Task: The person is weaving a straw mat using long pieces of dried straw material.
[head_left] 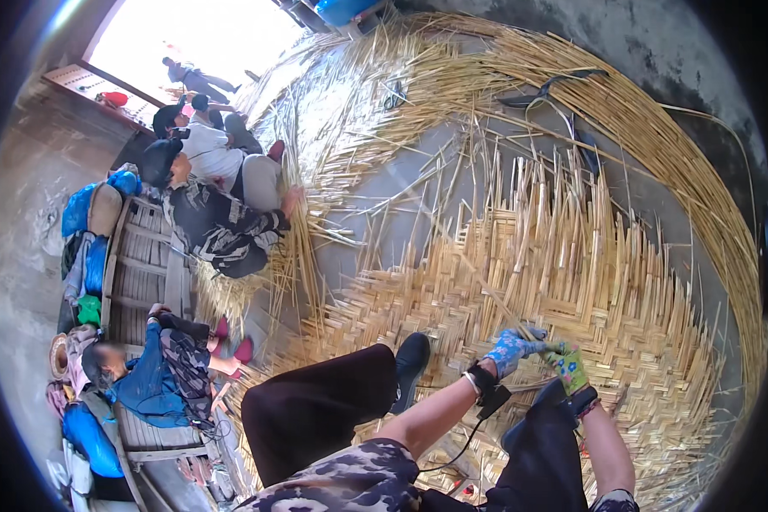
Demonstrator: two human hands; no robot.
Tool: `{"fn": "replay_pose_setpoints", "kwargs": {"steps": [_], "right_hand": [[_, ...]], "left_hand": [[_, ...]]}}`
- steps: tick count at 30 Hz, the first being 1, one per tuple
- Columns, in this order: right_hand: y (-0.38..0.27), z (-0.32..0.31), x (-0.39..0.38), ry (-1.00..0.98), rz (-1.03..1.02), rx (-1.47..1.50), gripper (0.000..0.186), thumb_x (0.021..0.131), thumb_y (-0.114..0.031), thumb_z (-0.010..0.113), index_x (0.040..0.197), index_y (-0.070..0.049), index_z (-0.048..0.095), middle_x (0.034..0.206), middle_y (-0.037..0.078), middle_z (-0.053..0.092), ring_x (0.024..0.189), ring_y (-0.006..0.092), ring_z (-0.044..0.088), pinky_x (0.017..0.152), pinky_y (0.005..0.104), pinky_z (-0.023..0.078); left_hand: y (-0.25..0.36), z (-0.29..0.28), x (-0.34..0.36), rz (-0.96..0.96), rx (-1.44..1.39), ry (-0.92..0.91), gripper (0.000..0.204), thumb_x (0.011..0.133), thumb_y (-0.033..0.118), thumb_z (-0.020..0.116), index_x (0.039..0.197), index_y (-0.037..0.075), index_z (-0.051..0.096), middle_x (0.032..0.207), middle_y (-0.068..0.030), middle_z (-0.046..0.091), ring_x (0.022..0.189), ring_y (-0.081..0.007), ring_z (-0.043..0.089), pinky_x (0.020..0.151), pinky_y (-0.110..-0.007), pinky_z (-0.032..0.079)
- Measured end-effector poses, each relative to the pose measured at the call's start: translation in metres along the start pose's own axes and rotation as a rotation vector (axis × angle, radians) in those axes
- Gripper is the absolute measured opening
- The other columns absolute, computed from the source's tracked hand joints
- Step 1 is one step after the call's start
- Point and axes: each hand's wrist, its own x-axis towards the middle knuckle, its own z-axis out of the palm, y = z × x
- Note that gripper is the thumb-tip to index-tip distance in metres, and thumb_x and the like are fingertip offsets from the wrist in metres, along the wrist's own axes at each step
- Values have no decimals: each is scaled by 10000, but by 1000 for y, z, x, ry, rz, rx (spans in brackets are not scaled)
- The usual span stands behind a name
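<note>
A large woven bamboo mat [537, 273] lies on the grey floor, with loose strip ends standing up along its far edge. My left hand [510, 350], in a blue flowered glove, and my right hand [571, 367], in a green flowered glove, meet just above the mat's near part. Both are closed on a thin bamboo strip [541, 347] that runs between them. A black wrist strap with a cable [486, 388] sits on my left forearm. My black shoe [411, 358] and dark-trousered knees rest on the mat below the hands.
Long loose bamboo strips [384, 94] curve around the mat's far side. A dark curved tool [554, 85] lies among them. At left, a person in dark patterned clothes [217, 226] handles strips, and other people sit on a wooden bench [141, 264] with blue bags.
</note>
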Motion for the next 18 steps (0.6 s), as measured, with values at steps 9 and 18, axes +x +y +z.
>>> {"fn": "replay_pose_setpoints", "kwargs": {"steps": [9, 18], "right_hand": [[-4, -25, -23, 93, -23, 62, 442, 841, -366, 430, 1211, -125, 412, 1109, 66, 529, 875, 204, 560, 697, 335, 471], [-83, -88, -22, 491, -569, -2121, 237, 799, -268, 486, 742, -62, 587, 657, 25, 591, 620, 180, 573, 513, 321, 427]], "left_hand": [[-10, -11, 45, 272, 621, 264, 101, 766, 164, 586, 795, 74, 622, 701, -18, 586, 617, -94, 513, 553, -256, 417], [43, -34, 100, 193, 13, 578, 113, 754, 142, 622, 764, 31, 601, 719, -54, 597, 633, -128, 571, 538, -250, 441]]}}
